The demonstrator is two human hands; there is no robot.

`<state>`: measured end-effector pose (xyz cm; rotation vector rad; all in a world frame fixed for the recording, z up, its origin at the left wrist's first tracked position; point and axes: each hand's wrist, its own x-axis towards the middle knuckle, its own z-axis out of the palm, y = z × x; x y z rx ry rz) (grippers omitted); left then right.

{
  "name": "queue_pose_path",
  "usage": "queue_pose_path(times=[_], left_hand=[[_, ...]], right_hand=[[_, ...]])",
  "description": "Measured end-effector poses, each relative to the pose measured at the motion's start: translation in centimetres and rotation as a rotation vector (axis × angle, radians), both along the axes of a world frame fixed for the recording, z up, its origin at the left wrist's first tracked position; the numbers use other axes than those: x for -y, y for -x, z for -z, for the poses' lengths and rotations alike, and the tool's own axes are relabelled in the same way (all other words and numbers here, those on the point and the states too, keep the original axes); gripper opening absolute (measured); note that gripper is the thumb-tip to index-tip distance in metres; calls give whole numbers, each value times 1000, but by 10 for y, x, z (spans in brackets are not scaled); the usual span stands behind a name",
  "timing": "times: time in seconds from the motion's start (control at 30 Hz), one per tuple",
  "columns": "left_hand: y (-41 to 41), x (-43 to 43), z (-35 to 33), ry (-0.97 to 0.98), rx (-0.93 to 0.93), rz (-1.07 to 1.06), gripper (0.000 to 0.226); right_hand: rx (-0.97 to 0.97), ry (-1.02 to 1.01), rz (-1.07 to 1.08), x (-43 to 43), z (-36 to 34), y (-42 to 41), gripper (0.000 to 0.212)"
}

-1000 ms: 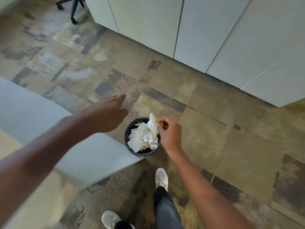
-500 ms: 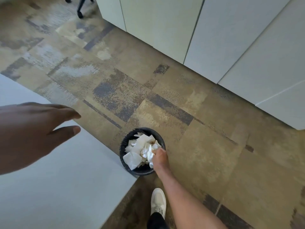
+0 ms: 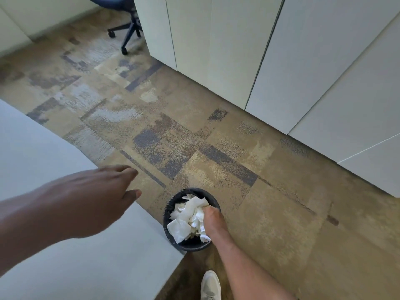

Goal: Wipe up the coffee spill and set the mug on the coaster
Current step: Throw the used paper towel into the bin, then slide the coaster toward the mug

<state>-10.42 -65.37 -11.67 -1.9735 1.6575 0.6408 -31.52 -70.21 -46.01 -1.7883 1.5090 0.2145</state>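
Now R hand (image 3: 213, 217) reaches into bin (image 3: 173, 204) tissues (image 3: 188, 215), grip unclear; L hand (image 3: 86, 198) spread.

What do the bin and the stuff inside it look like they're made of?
Bin: dark, apparently mesh or perforated metal or plastic; the wall looks speckled. Contents: white crumpled paper towels or tissue, matte and creased. The right hand presses into them.

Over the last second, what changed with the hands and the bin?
The right hand went from pinching a tissue above the wastebasket to pressing down into the crumpled tissues inside. The left hand stayed open, empty, over the table. The wastebasket stayed on the floor.
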Motion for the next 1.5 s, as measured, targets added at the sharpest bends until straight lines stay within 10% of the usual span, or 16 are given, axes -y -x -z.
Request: queue_pose_path(times=[0.57, 0.87, 1.5], left_hand=[[2, -58, -75, 433, -79, -147, 100], [-18, -125, -151, 930, -60, -245, 75], [-177, -437, -191, 1176, 127, -947, 67]], right_hand=[[225, 472, -210, 10, -221, -8, 59], [524, 765, -187, -17, -406, -66, 66], [918, 776, -729, -339, -521, -343, 58]])
